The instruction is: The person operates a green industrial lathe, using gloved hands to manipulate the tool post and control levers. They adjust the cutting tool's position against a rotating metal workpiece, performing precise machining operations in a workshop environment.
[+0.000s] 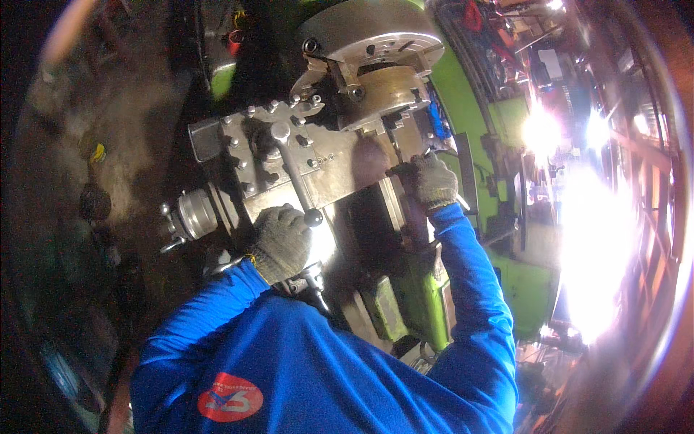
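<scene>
My left hand, in a grey knit glove, is closed on the near side of a lathe's tool slide. Its fingers curl away from view, so what they grip is hidden. Just right of it is the dark knob of a long steel lever that rises from the bolted tool post. My right hand, gloved alike, is closed low beside the workpiece, on a small dark part I cannot make out. Beyond it, the chuck holds a thick metal ring in its jaws.
A graduated handwheel collar juts out at the left. Below my left hand is a crank handle. Green machine castings stand between my arms, and a blue item lies beside the ring. Strong glare covers the right side.
</scene>
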Demonstrator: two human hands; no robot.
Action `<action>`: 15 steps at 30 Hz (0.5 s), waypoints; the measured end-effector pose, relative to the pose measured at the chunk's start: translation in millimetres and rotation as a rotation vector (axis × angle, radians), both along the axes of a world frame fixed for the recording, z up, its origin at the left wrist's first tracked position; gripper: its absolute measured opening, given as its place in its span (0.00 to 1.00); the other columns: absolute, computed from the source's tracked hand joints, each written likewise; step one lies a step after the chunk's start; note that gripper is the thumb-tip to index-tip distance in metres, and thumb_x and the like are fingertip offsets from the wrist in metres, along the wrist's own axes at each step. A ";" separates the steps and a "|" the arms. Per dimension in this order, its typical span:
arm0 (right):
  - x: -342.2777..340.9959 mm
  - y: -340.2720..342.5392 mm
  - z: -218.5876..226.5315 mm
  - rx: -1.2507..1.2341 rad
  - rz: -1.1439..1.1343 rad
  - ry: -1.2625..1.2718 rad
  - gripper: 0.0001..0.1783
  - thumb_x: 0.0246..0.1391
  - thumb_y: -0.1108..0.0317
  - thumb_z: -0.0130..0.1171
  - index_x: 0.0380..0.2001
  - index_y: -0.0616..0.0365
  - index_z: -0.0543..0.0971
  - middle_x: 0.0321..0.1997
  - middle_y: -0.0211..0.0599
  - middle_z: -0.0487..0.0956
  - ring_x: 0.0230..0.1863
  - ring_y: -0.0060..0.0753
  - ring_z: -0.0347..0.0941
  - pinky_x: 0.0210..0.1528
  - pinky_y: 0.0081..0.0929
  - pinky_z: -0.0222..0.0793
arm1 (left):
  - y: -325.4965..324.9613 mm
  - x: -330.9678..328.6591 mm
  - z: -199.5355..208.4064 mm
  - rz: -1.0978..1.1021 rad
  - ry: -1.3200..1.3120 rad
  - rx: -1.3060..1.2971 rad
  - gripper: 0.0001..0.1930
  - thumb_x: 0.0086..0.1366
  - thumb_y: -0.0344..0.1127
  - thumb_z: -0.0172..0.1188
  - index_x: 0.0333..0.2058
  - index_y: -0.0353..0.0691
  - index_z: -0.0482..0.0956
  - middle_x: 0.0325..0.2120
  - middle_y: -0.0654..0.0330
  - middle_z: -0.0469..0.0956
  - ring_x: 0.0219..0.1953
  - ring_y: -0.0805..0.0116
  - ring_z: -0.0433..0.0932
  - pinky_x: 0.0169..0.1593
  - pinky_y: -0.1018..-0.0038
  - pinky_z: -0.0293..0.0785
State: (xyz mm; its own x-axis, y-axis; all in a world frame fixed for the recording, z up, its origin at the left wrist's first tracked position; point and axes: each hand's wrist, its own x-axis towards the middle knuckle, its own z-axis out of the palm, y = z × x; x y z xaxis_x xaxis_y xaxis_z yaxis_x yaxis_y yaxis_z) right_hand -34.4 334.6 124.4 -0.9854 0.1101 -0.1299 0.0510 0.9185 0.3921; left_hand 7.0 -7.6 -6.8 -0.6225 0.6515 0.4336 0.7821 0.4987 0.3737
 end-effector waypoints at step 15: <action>-9.2 -11.7 -8.4 -0.112 -0.436 -0.027 0.19 0.63 0.45 0.62 0.47 0.43 0.86 0.48 0.45 0.87 0.49 0.56 0.85 0.47 0.53 0.81 | -1.0 -0.9 -0.8 -0.007 -0.023 0.050 0.10 0.54 0.41 0.60 0.29 0.41 0.81 0.29 0.53 0.78 0.38 0.53 0.78 0.45 0.51 0.71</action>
